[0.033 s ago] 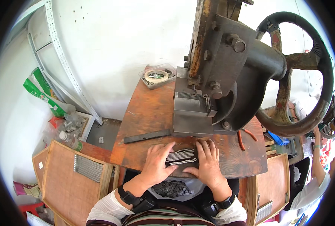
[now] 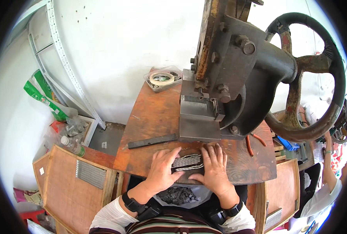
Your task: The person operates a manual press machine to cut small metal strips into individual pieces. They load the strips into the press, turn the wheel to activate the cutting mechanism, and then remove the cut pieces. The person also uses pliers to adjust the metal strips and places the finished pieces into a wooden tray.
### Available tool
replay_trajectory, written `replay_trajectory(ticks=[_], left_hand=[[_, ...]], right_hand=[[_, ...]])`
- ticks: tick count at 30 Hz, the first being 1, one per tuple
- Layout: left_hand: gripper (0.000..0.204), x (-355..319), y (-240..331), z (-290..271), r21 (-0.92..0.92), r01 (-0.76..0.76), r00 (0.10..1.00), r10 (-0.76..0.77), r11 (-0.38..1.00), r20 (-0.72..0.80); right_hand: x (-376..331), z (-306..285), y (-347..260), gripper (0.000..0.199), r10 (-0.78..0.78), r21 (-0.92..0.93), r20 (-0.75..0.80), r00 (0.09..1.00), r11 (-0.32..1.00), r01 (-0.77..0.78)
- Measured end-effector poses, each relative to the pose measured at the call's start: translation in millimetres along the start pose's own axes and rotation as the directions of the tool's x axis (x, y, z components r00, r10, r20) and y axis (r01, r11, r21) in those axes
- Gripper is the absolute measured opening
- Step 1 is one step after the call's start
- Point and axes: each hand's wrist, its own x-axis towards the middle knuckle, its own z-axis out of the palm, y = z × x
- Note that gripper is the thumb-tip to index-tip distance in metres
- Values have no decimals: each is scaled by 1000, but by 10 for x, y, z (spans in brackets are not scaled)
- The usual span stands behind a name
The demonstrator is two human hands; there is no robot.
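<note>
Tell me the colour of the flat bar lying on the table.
Black, seen in the head view: flat bar.

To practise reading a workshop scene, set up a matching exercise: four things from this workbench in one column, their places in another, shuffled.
Things:
1. stack of thin metal strips
2. roll of tape
3. dark flat bar
4. pliers with orange handles

Places:
A. in a clear tray by the wall
B. right of the press base
C. between the left hand and right hand
D. on the bench, left of the press base

Pairs: 1-C, 2-A, 3-D, 4-B
</note>
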Motion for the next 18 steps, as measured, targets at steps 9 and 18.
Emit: replay_trajectory(ticks=[9, 18], left_hand=[[85, -38, -23, -11, -78, 78, 996, -80, 994, -25], [85, -3, 102, 230, -274, 9, 989, -48, 962, -137]], right_hand=[[205, 67, 126, 73, -146, 375, 17, 989, 918, 129], [135, 121, -1, 62, -116, 475, -65, 991, 870, 133]])
